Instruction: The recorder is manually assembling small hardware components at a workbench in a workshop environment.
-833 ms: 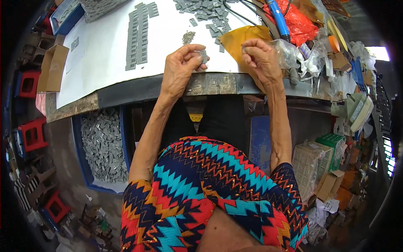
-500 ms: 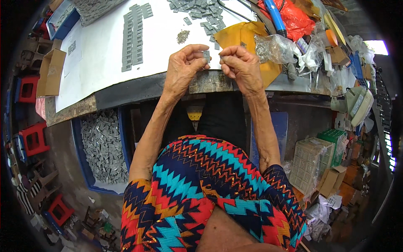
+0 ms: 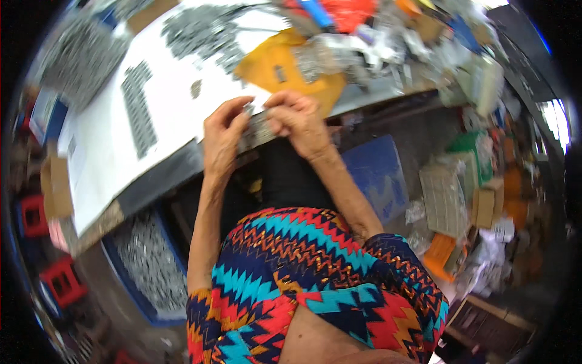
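Note:
Both hands are raised close together over the front edge of the white-covered table (image 3: 103, 170). A small grey part is pinched in my left hand (image 3: 222, 130), near the fingertips; motion blurs its shape. My right hand (image 3: 298, 121) has its thumb and fingers pressed together a short way to the right. Whatever lies between those fingers is too small and blurred to name. Beyond the hands sits a small heap of brassy bits (image 3: 196, 89). Rows of similar grey parts (image 3: 139, 109) are lined up on the sheet to the left.
A pile of loose grey parts (image 3: 200, 30) lies at the back. Orange-yellow sheeting (image 3: 260, 64) and clear plastic bags (image 3: 333, 51) cover the right side. Below the table at left stands a blue bin (image 3: 151, 261) full of grey pieces. A blue panel (image 3: 376, 176) leans at right.
The whole view has swung and tilted, so the table now slants and things on it sit further left. Both hands keep their pinched pose, close to each other.

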`<act>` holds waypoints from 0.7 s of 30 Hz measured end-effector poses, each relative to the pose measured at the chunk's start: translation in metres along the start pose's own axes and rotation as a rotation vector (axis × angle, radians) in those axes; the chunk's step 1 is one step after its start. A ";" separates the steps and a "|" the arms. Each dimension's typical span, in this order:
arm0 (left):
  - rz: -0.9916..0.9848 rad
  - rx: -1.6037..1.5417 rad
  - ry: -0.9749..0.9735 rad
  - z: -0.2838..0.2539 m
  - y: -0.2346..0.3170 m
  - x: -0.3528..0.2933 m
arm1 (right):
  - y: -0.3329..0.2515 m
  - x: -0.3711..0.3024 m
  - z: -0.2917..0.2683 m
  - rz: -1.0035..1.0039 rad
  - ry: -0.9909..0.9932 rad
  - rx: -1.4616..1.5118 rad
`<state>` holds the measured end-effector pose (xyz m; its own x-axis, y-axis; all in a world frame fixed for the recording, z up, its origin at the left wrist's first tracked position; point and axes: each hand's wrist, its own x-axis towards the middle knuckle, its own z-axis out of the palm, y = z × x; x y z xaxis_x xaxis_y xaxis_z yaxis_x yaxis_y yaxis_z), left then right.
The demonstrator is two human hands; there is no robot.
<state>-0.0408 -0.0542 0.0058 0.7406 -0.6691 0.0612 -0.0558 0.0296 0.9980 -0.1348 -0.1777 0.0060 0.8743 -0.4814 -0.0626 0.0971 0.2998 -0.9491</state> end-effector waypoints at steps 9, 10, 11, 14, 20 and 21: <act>-0.004 0.108 -0.461 0.012 -0.041 -0.027 | 0.030 -0.023 -0.058 0.045 -0.256 0.001; -0.077 0.062 -0.494 0.013 -0.050 -0.033 | 0.031 -0.026 -0.065 0.031 -0.245 -0.006; -0.127 0.020 -0.539 0.022 -0.063 -0.037 | 0.031 -0.029 -0.076 0.020 -0.240 -0.019; -0.313 -0.041 -0.634 0.031 -0.121 -0.038 | 0.026 -0.039 -0.090 0.020 -0.164 -0.026; -0.094 0.036 -0.565 0.070 -0.155 -0.014 | 0.029 -0.043 -0.098 -0.050 -0.225 -0.140; -0.052 0.099 -0.533 0.070 -0.158 -0.012 | 0.029 -0.043 -0.095 -0.080 -0.238 -0.166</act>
<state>-0.0875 -0.1026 -0.1539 0.3038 -0.9523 -0.0303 -0.1102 -0.0667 0.9917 -0.2150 -0.2264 -0.0479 0.9558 -0.2855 0.0701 0.1083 0.1203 -0.9868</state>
